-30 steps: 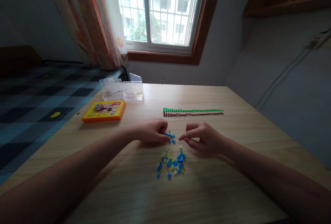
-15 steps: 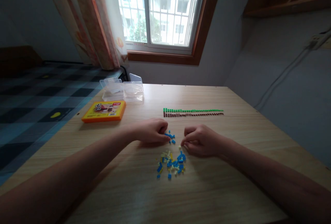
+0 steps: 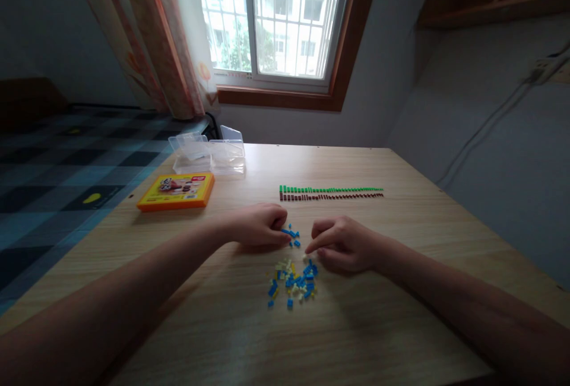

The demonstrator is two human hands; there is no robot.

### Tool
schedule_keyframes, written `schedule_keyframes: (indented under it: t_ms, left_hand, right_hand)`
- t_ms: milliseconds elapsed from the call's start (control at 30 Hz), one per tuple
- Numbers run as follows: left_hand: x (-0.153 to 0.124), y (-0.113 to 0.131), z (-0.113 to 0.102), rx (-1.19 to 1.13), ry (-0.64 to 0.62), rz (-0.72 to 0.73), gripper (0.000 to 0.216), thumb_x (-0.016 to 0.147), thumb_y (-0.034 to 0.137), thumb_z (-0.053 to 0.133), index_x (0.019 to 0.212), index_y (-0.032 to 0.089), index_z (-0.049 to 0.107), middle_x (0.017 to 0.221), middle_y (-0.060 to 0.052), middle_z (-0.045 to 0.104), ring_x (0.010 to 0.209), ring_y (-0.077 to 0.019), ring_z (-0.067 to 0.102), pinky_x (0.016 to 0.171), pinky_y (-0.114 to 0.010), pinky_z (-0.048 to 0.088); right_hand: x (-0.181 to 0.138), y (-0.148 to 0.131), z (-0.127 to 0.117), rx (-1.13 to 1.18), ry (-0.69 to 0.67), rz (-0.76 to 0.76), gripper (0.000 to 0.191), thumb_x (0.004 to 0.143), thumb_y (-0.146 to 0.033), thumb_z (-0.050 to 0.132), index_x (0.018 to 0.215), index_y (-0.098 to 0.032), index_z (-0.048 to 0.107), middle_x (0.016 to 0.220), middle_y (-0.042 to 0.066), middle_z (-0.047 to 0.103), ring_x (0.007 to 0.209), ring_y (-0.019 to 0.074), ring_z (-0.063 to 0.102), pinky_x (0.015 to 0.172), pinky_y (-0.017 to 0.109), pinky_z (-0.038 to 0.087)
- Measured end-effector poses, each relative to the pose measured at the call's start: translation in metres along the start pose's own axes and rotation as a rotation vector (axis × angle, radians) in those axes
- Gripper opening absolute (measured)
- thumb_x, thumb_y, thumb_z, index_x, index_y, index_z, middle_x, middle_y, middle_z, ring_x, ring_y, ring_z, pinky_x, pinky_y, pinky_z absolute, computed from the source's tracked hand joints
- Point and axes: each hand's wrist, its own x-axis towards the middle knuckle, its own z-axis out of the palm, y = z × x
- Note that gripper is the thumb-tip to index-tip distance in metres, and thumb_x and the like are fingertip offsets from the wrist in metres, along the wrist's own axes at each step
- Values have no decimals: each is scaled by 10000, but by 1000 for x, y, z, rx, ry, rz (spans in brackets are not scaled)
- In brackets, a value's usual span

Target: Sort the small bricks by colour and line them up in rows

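I am viewing the work area from the head camera, with both bare hands resting over a light wooden table.

Left hand: its fingers are curling inward, and its thumb and forefinger are reaching the edge of a small group of blue bricks. I am unable to confirm whether those fingertips are gripping a brick.

Right hand: its index finger is pointing down and inward, its thumb is sitting apart from that finger, and the remaining fingers are bending under. The index fingertip is meeting or nearly meeting a cream brick (contact is too small to verify at my end).

Loose stock: a mixed pile of blue, cream and yellow bricks is lying on the near side of both hands, with the cream brick sitting just beyond its far edge.

Sorted stock: a green row is running along the table beyond the hands, and a brown row is running parallel on its near side.

Left side of the table: an orange-and-yellow box is lying flat, and clear plastic containers are standing just behind it.
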Motion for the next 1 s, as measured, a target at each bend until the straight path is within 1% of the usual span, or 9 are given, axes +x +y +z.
schedule_keyframes:
  t_ms: [100, 167, 267, 367, 467, 600, 700, 833, 1000]
  left_hand:
    - [0, -1, 0, -1, 0, 1, 375, 811, 529, 601, 710, 207, 438, 726, 9, 522, 659, -145, 434, 562, -290, 285]
    - [1, -1, 0, 1, -2, 1, 368, 810, 524, 601, 712, 207, 443, 727, 9, 520, 658, -145, 432, 564, -291, 283]
    - [0, 0, 0, -1, 0, 3, 361, 809, 518, 594, 705, 208, 440, 709, 11, 512, 648, -144, 424, 559, -292, 277]
    - [0, 2, 0, -7, 9, 10, 367, 807, 521, 591, 698, 208, 433, 697, 12, 504, 641, -143, 415, 557, -294, 271]
    - [0, 2, -1, -8, 11, 10, 380, 808, 530, 593, 695, 209, 425, 698, 10, 501, 639, -140, 407, 560, -295, 268]
    - [0, 1, -1, -13, 2, 11, 376, 808, 524, 590, 692, 208, 422, 698, 10, 498, 636, -138, 401, 556, -293, 264]
    - [0, 1, 0, -13, 8, 12, 373, 807, 516, 593, 689, 208, 419, 696, 10, 497, 639, -138, 400, 557, -293, 263]
    - [0, 1, 0, -18, 6, 0, 374, 813, 512, 597, 689, 209, 415, 693, 11, 494, 638, -138, 399, 560, -295, 265]
    - [0, 2, 0, -25, 14, 7, 373, 813, 507, 595, 686, 209, 410, 686, 13, 486, 637, -139, 396, 558, -295, 264]
  right_hand:
    - [-1, 0, -1, 19, -28, 6, 282, 846, -131, 571, 1030, -188, 777, 857, 38, 652, 636, 102, 565, 616, 236, 453]
    - [0, -2, 1, -1, -39, -5, 282, 859, -143, 576, 1052, -196, 773, 878, 41, 660, 653, 105, 570, 628, 239, 453]
    - [2, -4, 6, -46, -31, -30, 286, 881, -179, 590, 1109, -215, 759, 941, 56, 658, 705, 120, 575, 672, 259, 459]
    - [1, -1, 5, -23, 3, -34, 298, 876, -161, 589, 1117, -222, 755, 953, 58, 629, 733, 127, 571, 700, 270, 468]
    - [0, 6, 0, 52, 16, -24, 272, 869, -133, 567, 1032, -201, 774, 893, 46, 597, 739, 131, 568, 690, 265, 471]
    - [-1, 11, -3, 110, -22, -11, 235, 860, -132, 568, 946, -169, 784, 803, 27, 568, 694, 124, 544, 653, 246, 455]
    - [0, 9, -2, 76, -43, 4, 242, 863, -139, 579, 984, -184, 784, 840, 33, 579, 708, 123, 549, 669, 247, 455]
    - [2, 6, 2, -9, -29, 24, 267, 881, -160, 587, 1058, -220, 777, 889, 40, 592, 707, 120, 547, 683, 258, 452]
    - [1, 11, 3, 0, -4, 26, 296, 898, -138, 562, 1099, -220, 764, 882, 42, 595, 705, 121, 552, 666, 254, 447]
